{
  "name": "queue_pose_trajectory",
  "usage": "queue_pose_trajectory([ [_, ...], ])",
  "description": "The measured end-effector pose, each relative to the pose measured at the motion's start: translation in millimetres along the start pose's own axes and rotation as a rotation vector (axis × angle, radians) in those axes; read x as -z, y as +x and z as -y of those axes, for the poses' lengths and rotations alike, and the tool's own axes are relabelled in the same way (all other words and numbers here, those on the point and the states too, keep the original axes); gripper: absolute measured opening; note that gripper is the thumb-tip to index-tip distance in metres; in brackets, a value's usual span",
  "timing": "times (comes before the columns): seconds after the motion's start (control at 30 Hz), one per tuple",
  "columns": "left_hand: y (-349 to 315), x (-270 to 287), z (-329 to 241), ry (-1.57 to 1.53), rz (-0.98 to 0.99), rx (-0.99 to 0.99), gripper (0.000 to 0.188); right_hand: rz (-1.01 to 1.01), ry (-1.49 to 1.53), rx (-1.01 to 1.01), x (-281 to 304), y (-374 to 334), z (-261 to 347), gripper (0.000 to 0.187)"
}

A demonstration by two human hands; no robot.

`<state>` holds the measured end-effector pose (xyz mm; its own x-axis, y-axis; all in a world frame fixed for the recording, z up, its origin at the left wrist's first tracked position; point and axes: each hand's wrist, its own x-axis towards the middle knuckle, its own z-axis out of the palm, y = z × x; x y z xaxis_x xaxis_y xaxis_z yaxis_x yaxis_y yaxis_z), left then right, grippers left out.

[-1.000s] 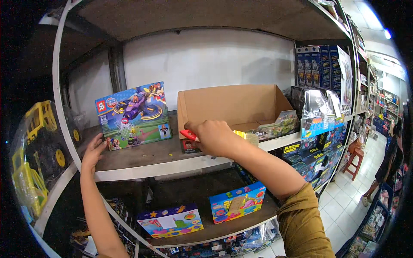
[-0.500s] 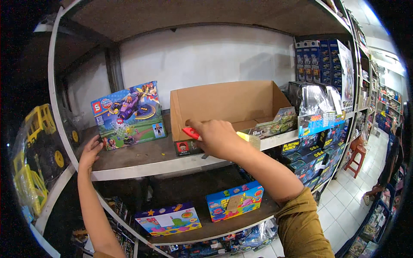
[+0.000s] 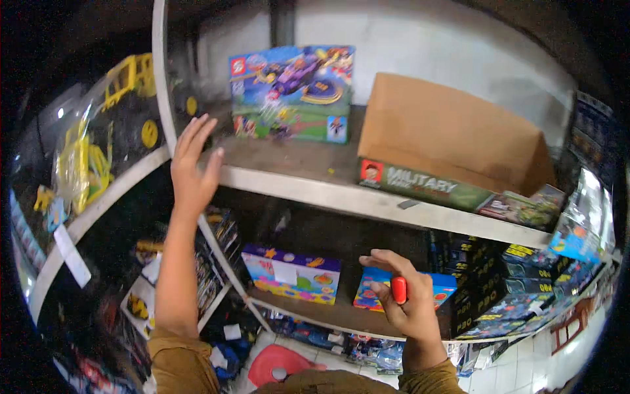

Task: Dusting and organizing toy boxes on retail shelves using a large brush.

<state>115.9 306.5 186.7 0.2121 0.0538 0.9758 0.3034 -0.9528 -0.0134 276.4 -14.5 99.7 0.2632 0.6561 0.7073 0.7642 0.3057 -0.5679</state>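
Note:
My left hand (image 3: 193,164) is open, fingers apart, at the shelf's left upright beside a blue and green building-toy box (image 3: 292,98). My right hand (image 3: 410,299) is closed round a brush, whose red handle end (image 3: 399,289) shows by the thumb; its bristles are hidden. Behind that hand, on the lower shelf, stands a blue toy box (image 3: 443,284), partly covered. Above it, an open brown cardboard display box (image 3: 453,131) with a green printed front stands on the upper shelf (image 3: 282,154).
A purple and yellow toy box (image 3: 292,279) stands on the lower shelf. Dark boxes (image 3: 505,289) are stacked at the right. Yellow toy trucks (image 3: 85,157) in clear wrap lie left of the upright. A red stool (image 3: 282,364) is on the floor below.
My right hand has moved down with the brush, from before the cardboard box to the lower shelf's height. The view has shifted; my left hand remains by the upright.

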Motion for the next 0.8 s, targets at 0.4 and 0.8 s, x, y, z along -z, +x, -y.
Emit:
queue_pose_trajectory([
  [0.4,-370,83,-153,-0.150,0.606,0.803,0.037,0.419,0.115,-0.255,-89,-65,-135,0.053],
  [0.8,-384,155,-267,0.063,0.610,0.937,0.040,0.621,0.156,-0.038,-97,-122,-91,0.047],
])
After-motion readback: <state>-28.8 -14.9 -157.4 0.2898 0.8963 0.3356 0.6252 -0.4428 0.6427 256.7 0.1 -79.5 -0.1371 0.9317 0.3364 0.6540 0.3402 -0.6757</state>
